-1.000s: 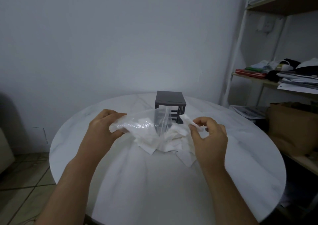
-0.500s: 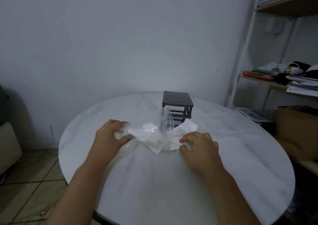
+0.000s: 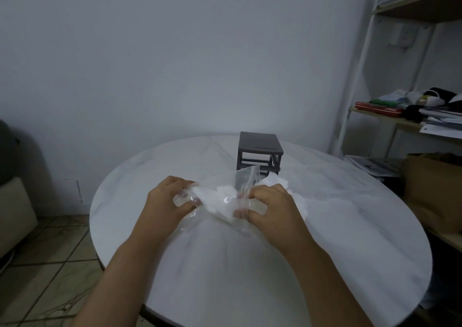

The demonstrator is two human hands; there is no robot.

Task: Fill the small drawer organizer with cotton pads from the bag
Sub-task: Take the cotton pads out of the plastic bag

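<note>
Two bare hands meet over a round white marble table (image 3: 225, 276). Left hand (image 3: 166, 201): fingers curled closed, pinching the left edge of a clear plastic bag (image 3: 246, 181). Right hand (image 3: 271, 205): fingers likewise curled shut on the bag's right part, with plastic showing between the fingertips (image 3: 241, 213). Bag: crumpled, lying on the tabletop between the hands, one flap standing upright; white cotton pads (image 3: 220, 200) are bunched inside and spread beside the right hand. Small drawer organizer (image 3: 260, 151): dark grey, upright, just behind the bag; its frame looks open, and whether any drawers are in it cannot be told.
</note>
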